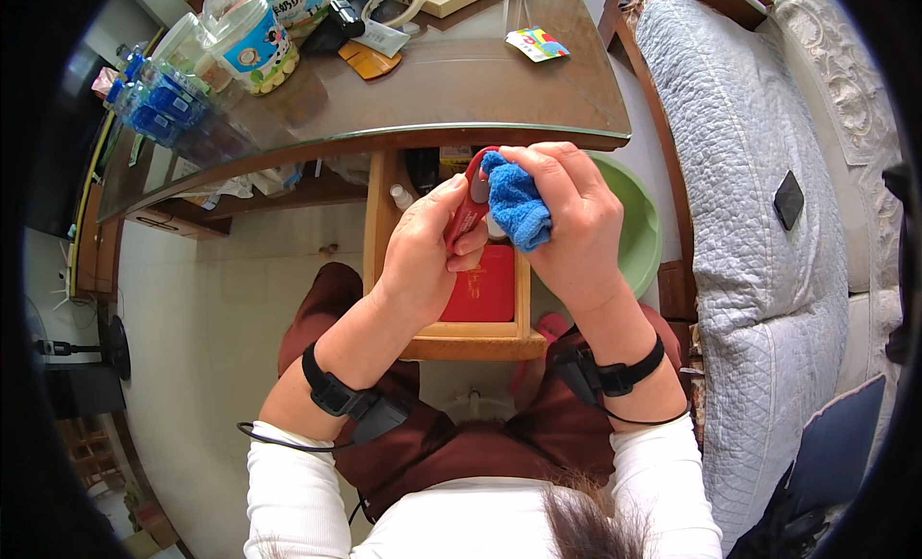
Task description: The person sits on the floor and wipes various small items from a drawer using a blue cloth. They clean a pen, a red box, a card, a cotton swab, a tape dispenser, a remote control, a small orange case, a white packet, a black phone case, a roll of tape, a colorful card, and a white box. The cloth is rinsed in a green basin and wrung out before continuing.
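My left hand point(430, 249) grips a slim red plastic implement point(467, 217) that bears small pale writing and has a curved upper end. Its exact kind is unclear, as my fingers cover part of it. A bunched blue terry cloth point(515, 202) is in my right hand point(576, 209), pressed against the implement's upper end. Both hands are above a pulled-out wooden drawer point(472, 346). Inside the drawer lie a red box point(486, 289) with gold marking and a small white-capped bottle point(401, 197); dark items behind are partly hidden.
The glass-topped table point(446, 91) has its front edge just beyond my hands. Plastic tubs point(252, 47), blue-labelled bottles point(155, 105), a tape roll point(392, 6) and a colourful packet point(536, 44) stand or lie there. A green basin point(637, 220) is at right, beside a quilt-covered sofa point(749, 271).
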A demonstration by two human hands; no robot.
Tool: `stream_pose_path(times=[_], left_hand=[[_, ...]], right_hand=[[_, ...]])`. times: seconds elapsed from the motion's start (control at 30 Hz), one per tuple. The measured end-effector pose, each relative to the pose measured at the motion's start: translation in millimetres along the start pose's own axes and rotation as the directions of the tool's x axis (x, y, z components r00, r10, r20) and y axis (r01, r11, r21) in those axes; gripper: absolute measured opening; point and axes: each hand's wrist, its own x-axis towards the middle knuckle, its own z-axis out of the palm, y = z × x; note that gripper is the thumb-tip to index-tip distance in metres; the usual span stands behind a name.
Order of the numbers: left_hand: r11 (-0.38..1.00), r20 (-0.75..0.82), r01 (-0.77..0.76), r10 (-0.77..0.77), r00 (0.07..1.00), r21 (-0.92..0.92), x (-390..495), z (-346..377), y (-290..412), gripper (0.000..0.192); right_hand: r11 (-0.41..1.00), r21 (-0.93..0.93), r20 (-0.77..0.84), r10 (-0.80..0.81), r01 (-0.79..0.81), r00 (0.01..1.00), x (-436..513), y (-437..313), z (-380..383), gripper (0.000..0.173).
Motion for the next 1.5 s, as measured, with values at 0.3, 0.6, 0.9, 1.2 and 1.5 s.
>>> stream_pose_path(times=[0.3, 0.6, 0.9, 1.2, 1.5], left_hand=[[1.000, -0.062, -0.016, 0.015, 0.998, -0.023, 3, 9, 0, 0.040], [0.968, -0.010, -0.003, 0.001, 1.000, -0.250, 8, 13, 7, 0.054], [0.957, -0.048, -0.161, 0.154, 0.987, -0.241, 14, 0, 5, 0.042], [0.954, 0.026, -0.080, 0.091, 0.995, -0.289, 5, -3, -8, 0.035], [0.987, 0.043, -0.073, 0.080, 0.996, -0.141, 7, -4, -13, 0.038]], right_hand=[[0.946, 0.245, -0.005, 0.220, -0.212, 0.975, 2, 0, -2, 0.031], [0.991, -0.001, 0.093, -0.132, 0.133, 0.987, -7, -17, 10, 0.044], [0.975, 0.192, 0.226, -0.158, 0.115, 0.961, -9, -21, 7, 0.041], [0.999, 0.003, 0.064, 0.054, -0.054, 0.997, -1, 3, -1, 0.050], [0.993, 0.049, 0.006, 0.103, -0.103, 0.995, 1, 3, 4, 0.048]])
